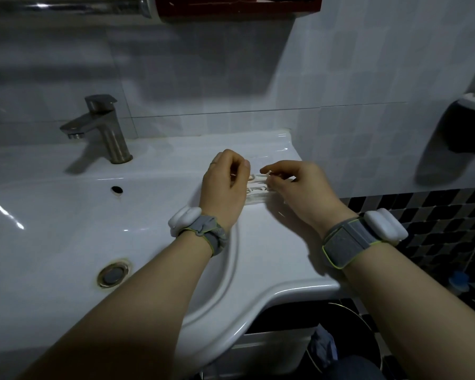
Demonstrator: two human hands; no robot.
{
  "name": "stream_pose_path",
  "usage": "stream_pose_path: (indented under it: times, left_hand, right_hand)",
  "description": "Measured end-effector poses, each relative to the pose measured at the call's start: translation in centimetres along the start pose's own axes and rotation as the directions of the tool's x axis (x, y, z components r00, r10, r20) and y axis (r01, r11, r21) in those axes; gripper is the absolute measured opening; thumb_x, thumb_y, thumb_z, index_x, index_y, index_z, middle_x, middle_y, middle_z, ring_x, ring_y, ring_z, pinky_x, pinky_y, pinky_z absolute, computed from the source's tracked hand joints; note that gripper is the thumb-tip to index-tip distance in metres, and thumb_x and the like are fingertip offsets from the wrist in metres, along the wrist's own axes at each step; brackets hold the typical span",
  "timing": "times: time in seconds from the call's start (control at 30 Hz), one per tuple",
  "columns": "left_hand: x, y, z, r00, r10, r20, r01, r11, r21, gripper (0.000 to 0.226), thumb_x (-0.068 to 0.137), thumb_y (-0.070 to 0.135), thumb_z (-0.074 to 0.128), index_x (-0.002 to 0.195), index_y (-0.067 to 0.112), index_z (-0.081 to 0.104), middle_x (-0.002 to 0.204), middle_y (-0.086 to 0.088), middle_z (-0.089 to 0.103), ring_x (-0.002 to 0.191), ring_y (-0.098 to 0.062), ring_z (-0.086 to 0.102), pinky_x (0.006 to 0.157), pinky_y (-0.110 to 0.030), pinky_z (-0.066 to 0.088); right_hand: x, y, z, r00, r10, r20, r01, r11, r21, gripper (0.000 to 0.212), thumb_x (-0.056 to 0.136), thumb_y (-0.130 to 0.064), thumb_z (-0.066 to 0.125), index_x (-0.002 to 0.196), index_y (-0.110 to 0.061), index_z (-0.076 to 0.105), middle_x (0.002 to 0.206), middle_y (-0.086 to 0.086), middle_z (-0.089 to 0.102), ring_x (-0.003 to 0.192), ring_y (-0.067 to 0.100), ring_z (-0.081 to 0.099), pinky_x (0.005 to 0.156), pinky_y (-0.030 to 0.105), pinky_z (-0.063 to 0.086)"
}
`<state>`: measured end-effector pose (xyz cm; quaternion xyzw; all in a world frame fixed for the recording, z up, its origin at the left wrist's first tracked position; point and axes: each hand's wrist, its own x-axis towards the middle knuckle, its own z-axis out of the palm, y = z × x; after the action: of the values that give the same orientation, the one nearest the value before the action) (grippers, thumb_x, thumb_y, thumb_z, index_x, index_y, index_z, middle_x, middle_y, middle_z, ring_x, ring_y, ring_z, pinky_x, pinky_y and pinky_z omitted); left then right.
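A slow lift with a light pinch should suit this. My right hand (296,185) pinches a floss pick (261,176) just above the clear tray (255,198) on the sink (285,259) ledge. My left hand (225,185) curls beside it; whether it holds anything I cannot tell.

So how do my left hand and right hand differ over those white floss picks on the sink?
The left hand is curled tight, knuckles up; the right hand lies flatter, forefinger stretched leftward. The right hand pinches a white plastic floss pick; whether the left hand holds anything is unclear. Both are over the right ledge of the white ceramic sink.
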<state>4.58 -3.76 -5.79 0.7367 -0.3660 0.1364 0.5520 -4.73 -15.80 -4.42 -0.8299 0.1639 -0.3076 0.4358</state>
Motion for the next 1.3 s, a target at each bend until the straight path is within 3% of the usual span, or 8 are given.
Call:
stream_pose_path:
  times: [0.17, 0.5, 0.6, 0.7, 0.8, 0.9, 1.03, 1.3]
  left_hand:
    - [-0.1, 0.1, 0.5, 0.995, -0.082, -0.055, 0.077, 0.993, -0.092, 0.014, 0.098, 0.017, 0.046, 0.087, 0.013, 0.053, 0.090, -0.004, 0.060, 0.088, -0.022, 0.061, 0.079, -0.040, 0.050]
    - [-0.2, -0.4, 0.1, 0.989, -0.107, -0.099, 0.105, 0.994, -0.025, 0.010, 0.097, 0.018, 0.046, 0.090, 0.014, 0.053, 0.092, -0.002, 0.060, 0.082, -0.020, 0.057, 0.074, -0.039, 0.049]
    - [-0.2, -0.6, 0.1, 0.987, -0.124, -0.101, 0.125, 0.992, 0.000, 0.012, 0.096, 0.022, 0.044, 0.090, 0.016, 0.052, 0.093, -0.002, 0.060, 0.083, -0.023, 0.059, 0.073, -0.043, 0.051]
    - [-0.3, -0.5, 0.1, 0.980, -0.164, -0.116, 0.170, 0.984, 0.046, 0.012, 0.098, 0.020, 0.044, 0.093, 0.014, 0.053, 0.098, -0.002, 0.058, 0.085, -0.021, 0.056, 0.077, -0.040, 0.048]
    - [-0.7, -0.6, 0.3, 0.975, -0.192, -0.109, 0.200, 0.978, 0.065, 0.012, 0.099, 0.020, 0.045, 0.095, 0.013, 0.053, 0.097, -0.005, 0.057, 0.083, -0.022, 0.054, 0.076, -0.036, 0.046]
    - [-1.1, -0.5, 0.5, 0.980, -0.183, -0.075, 0.189, 0.979, 0.080, 0.013, 0.100, 0.021, 0.042, 0.096, 0.013, 0.052, 0.094, -0.005, 0.057, 0.080, -0.020, 0.052, 0.070, -0.033, 0.042]
    - [-1.2, -0.6, 0.5, 0.986, -0.157, -0.058, 0.162, 0.982, 0.099, 0.014, 0.102, 0.020, 0.038, 0.098, 0.013, 0.050, 0.091, -0.006, 0.058, 0.081, -0.023, 0.052, 0.068, -0.035, 0.042]
    - [-1.3, -0.5, 0.4, 0.990, -0.135, -0.043, 0.138, 0.986, 0.090, 0.018, 0.104, 0.021, 0.035, 0.097, 0.011, 0.048, 0.078, -0.005, 0.055, 0.069, -0.024, 0.049, 0.063, -0.040, 0.041]
  right_hand:
    - [0.0, 0.1, 0.0, 1.000, 0.026, -0.007, -0.026, 0.999, 0.030, 0.026, 0.086, -0.013, 0.062, 0.106, -0.025, 0.074, 0.083, -0.019, 0.066, 0.076, 0.005, 0.059, 0.082, 0.021, 0.049]
    - [0.0, -0.1, 0.1, 0.995, 0.099, -0.027, -0.093, 0.984, 0.150, 0.032, 0.087, -0.005, 0.052, 0.098, -0.025, 0.074, 0.094, -0.009, 0.072, 0.069, 0.009, 0.059, 0.058, 0.014, 0.047]
    - [0.1, -0.2, 0.0, 0.992, 0.126, -0.033, -0.117, 0.973, 0.198, 0.035, 0.086, -0.008, 0.045, 0.092, -0.026, 0.075, 0.094, -0.011, 0.073, 0.072, 0.004, 0.057, 0.070, 0.025, 0.048]
    - [0.3, -0.1, -0.4, 0.974, 0.180, -0.137, -0.151, 0.968, 0.198, 0.033, 0.076, -0.016, 0.041, 0.074, -0.029, 0.072, 0.082, -0.010, 0.072, 0.084, 0.013, 0.063, 0.087, 0.041, 0.054]
    - [0.5, 0.3, -0.7, 0.951, 0.219, -0.217, -0.190, 0.970, 0.149, 0.025, 0.077, -0.012, 0.046, 0.072, -0.027, 0.065, 0.075, -0.007, 0.067, 0.083, 0.022, 0.065, 0.087, 0.047, 0.055]
    - [0.3, 0.4, -0.6, 0.964, 0.191, -0.183, -0.187, 0.982, 0.041, 0.021, 0.083, -0.007, 0.053, 0.084, -0.024, 0.066, 0.077, -0.004, 0.066, 0.083, 0.025, 0.066, 0.081, 0.037, 0.056]
    - [0.2, 0.4, -0.4, 0.975, 0.147, -0.167, -0.151, 0.988, -0.011, 0.020, 0.082, -0.007, 0.054, 0.084, -0.022, 0.068, 0.070, -0.007, 0.064, 0.070, 0.018, 0.060, 0.067, 0.023, 0.044]
    - [0.2, 0.2, -0.5, 0.972, 0.151, -0.178, -0.152, 0.988, 0.008, 0.021, 0.083, -0.008, 0.054, 0.079, -0.024, 0.067, 0.072, -0.004, 0.065, 0.068, 0.019, 0.060, 0.069, 0.028, 0.051]
